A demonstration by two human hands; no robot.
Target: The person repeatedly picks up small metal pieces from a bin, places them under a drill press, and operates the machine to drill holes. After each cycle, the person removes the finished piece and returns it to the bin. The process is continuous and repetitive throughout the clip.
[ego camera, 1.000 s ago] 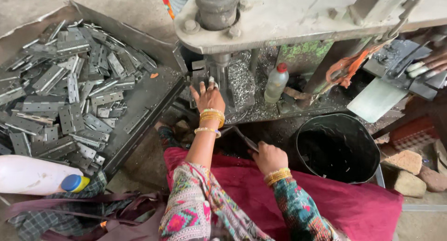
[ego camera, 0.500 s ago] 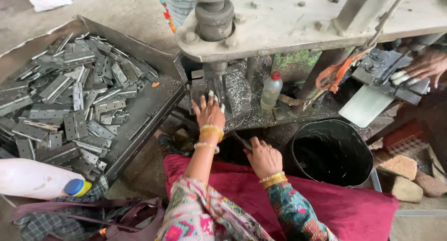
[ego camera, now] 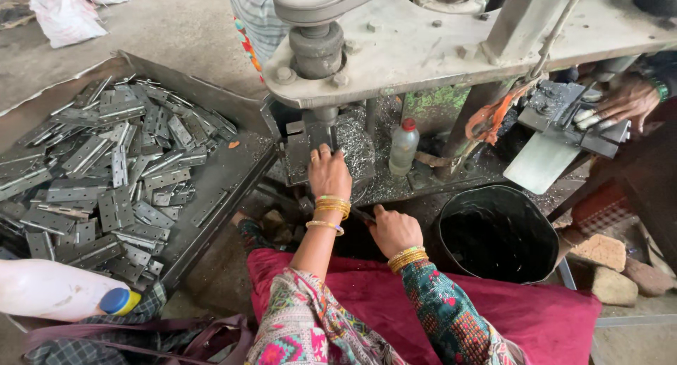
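The metal block [ego camera: 300,153] sits under the press, just far of your left hand [ego camera: 328,173], fingers flat on it. Your right hand [ego camera: 393,229], nearer you, grips a thin tool [ego camera: 363,215].

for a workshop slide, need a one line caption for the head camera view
Left hand at the press fixture, right hand gripping a lever, tray of metal hinges alongside.

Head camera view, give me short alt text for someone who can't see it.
A person's left hand reaches into a grey press machine while the right hand grips a thin tool. A tray of metal hinges lies left, a black bucket right.
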